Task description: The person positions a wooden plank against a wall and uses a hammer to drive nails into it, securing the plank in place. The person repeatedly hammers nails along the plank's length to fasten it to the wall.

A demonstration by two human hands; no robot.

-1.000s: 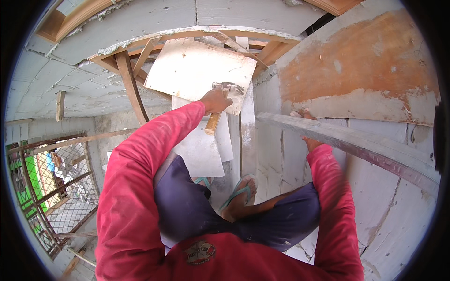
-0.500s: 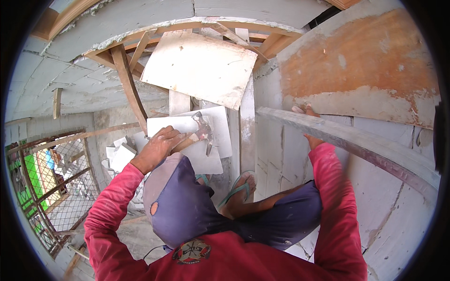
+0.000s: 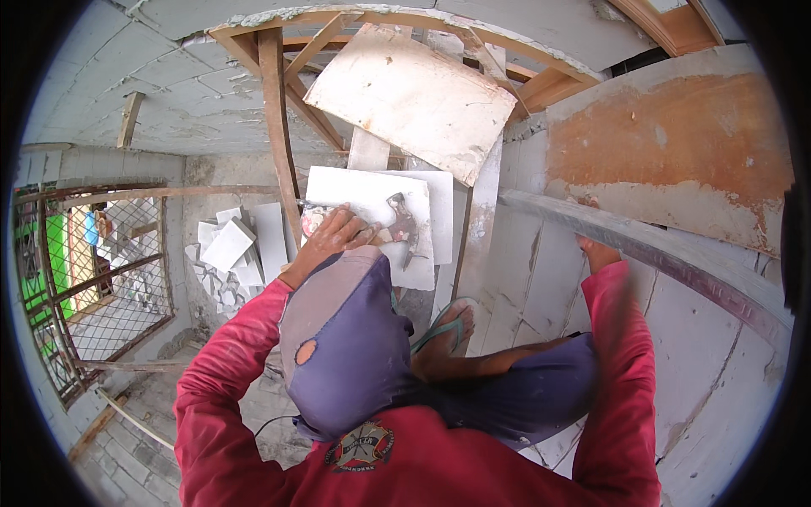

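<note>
My left hand [image 3: 331,241] is closed over the handle of a claw hammer [image 3: 400,228], whose head lies on a white board [image 3: 346,186]. The hand hides most of the handle. Just beyond my knuckles, a small red-and-white thing [image 3: 311,221] shows partly; its kind is unclear. My right hand [image 3: 598,253] reaches under a long grey bar [image 3: 667,241] that slants from the middle to the right edge. Fingertips show on the bar's far side, so the hand is wrapped round it. The bar hides the rest of those fingers.
A stained plywood sheet [image 3: 414,101] leans over wooden framing [image 3: 277,118] ahead. White block pieces [image 3: 230,247] are heaped at left, near a wire-mesh window grille [image 3: 110,270]. A pale block wall [image 3: 676,338] rises at right, with an orange-brown panel [image 3: 650,135]. My sandalled foot [image 3: 452,325] is below.
The view has shifted, moving the scene rightward in the picture. My left hand covers more of the hammer's handle, and the red-and-white thing has come into sight. My right hand stays on the bar.
</note>
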